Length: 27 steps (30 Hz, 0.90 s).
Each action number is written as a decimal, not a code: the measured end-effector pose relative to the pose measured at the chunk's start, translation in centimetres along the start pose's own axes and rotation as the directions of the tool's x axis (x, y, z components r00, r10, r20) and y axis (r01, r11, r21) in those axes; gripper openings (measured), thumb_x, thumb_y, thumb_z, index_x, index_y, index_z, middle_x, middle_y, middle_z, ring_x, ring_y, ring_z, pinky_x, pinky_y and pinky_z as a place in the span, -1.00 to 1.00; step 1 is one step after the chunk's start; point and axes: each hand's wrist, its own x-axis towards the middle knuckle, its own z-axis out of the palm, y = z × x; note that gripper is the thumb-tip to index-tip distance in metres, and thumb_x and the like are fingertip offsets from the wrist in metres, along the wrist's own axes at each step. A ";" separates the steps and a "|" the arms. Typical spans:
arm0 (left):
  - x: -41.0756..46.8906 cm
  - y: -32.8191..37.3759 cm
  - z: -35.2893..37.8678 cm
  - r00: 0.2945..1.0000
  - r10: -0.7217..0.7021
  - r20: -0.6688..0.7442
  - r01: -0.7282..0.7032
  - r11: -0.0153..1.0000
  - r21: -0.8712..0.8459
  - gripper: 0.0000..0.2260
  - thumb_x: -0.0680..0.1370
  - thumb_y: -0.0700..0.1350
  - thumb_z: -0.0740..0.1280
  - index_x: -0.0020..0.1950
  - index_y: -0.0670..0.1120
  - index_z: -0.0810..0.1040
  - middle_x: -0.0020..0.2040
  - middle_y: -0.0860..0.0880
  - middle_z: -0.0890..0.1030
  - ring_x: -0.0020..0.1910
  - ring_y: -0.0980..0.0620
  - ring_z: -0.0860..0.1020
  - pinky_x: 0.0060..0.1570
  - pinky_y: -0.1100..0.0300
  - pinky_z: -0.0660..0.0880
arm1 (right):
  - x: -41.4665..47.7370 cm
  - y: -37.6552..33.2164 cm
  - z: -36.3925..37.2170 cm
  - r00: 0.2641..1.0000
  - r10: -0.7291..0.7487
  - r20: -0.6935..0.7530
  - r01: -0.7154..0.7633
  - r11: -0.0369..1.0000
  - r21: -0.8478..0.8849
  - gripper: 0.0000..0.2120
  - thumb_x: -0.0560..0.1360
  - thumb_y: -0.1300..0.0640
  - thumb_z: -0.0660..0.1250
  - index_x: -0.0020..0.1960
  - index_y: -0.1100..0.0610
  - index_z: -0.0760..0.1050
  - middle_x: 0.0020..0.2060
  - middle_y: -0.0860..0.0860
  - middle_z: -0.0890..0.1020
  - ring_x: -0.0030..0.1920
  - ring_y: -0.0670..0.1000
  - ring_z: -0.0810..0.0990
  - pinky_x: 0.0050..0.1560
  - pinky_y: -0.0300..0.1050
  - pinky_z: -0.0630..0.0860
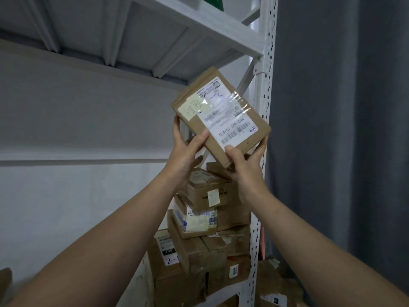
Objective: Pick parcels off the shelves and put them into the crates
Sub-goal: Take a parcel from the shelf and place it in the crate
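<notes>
A flat brown cardboard parcel [221,114] with a white shipping label and a pale sticky note is held up in the air, tilted, in front of the white shelf unit. My left hand [188,149] grips its lower left edge, thumb on the front face and fingers behind. My right hand [245,165] grips its bottom right corner, thumb on the label side. Below the hands a stack of brown parcels [203,220] sits on a lower shelf. No crate is in view.
A white metal shelf board [137,38] runs overhead, and a perforated white upright [266,89] stands just right of the parcel. A grey curtain [340,129] hangs at the right. More boxes [272,286] lie at the bottom right, and a grey wall sits behind.
</notes>
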 end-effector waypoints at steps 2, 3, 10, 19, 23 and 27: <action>-0.3 0.4 -0.4 0.999 0.031 -0.030 -0.033 0.997 -0.066 -0.19 0.37 0.07 0.48 0.40 0.39 0.02 0.13 0.07 0.63 0.18 -0.02 0.58 0.20 -0.19 0.44 | -0.6 0.2 0.5 0.999 0.031 0.034 -0.031 0.999 0.011 -0.03 0.22 -0.14 0.45 0.41 -0.41 -0.12 0.18 -0.22 0.54 0.10 -0.20 0.59 0.18 0.16 0.54; -0.5 0.6 -0.6 0.998 0.041 -0.047 -0.045 0.996 -0.079 -0.19 0.36 0.05 0.48 0.41 0.37 0.02 0.11 0.07 0.64 0.16 -0.02 0.58 0.19 -0.20 0.45 | -0.7 0.2 0.7 0.998 0.040 0.046 -0.041 0.999 0.013 -0.05 0.21 -0.14 0.46 0.40 -0.42 -0.06 0.15 -0.23 0.56 0.11 -0.19 0.59 0.19 0.16 0.54; -2.8 3.2 -4.9 0.959 0.186 -0.215 -0.157 0.977 0.143 -0.20 0.31 0.21 0.47 0.43 0.34 0.10 0.46 -0.03 0.29 0.36 0.01 0.38 0.28 -0.02 0.39 | -0.3 -1.8 0.1 0.995 -0.028 0.098 0.037 0.995 -0.091 -0.22 0.29 -0.03 0.41 0.47 -0.19 0.23 0.23 -0.12 0.56 0.15 -0.13 0.58 0.10 -0.10 0.58; -6.0 7.6 -11.8 0.977 0.205 -0.061 -0.169 0.916 0.364 -0.67 0.37 -0.04 0.49 0.07 -0.01 0.51 -0.07 0.06 0.66 -0.12 0.06 0.67 -0.29 0.25 0.56 | -1.6 -3.2 6.0 0.994 -0.106 0.007 0.106 0.994 0.008 -0.55 0.47 0.19 0.43 0.30 -0.03 0.42 0.15 -0.04 0.58 0.15 -0.04 0.60 0.14 -0.05 0.58; -8.0 6.6 -12.6 0.954 0.240 -0.177 -0.171 0.926 0.336 -0.82 0.50 -0.13 0.43 -0.01 -0.04 0.44 -0.15 0.22 0.65 -0.18 0.17 0.65 -0.29 0.30 0.54 | -2.3 -3.1 11.2 0.982 0.020 -0.189 0.030 0.965 0.261 -0.49 0.48 0.21 0.41 0.34 0.07 0.25 0.17 -0.02 0.53 0.11 -0.10 0.61 0.14 -0.04 0.58; -9.9 6.3 -13.7 0.926 0.173 -0.335 -0.113 0.975 0.191 -0.81 0.52 -0.06 0.39 -0.02 -0.07 0.40 -0.11 0.09 0.65 -0.14 0.14 0.66 -0.20 0.22 0.59 | -4.6 -1.7 15.1 0.994 0.031 0.103 -0.039 0.996 0.076 -0.43 0.54 0.13 0.35 0.48 -0.03 0.22 0.26 -0.04 0.56 0.17 -0.07 0.60 0.14 0.03 0.58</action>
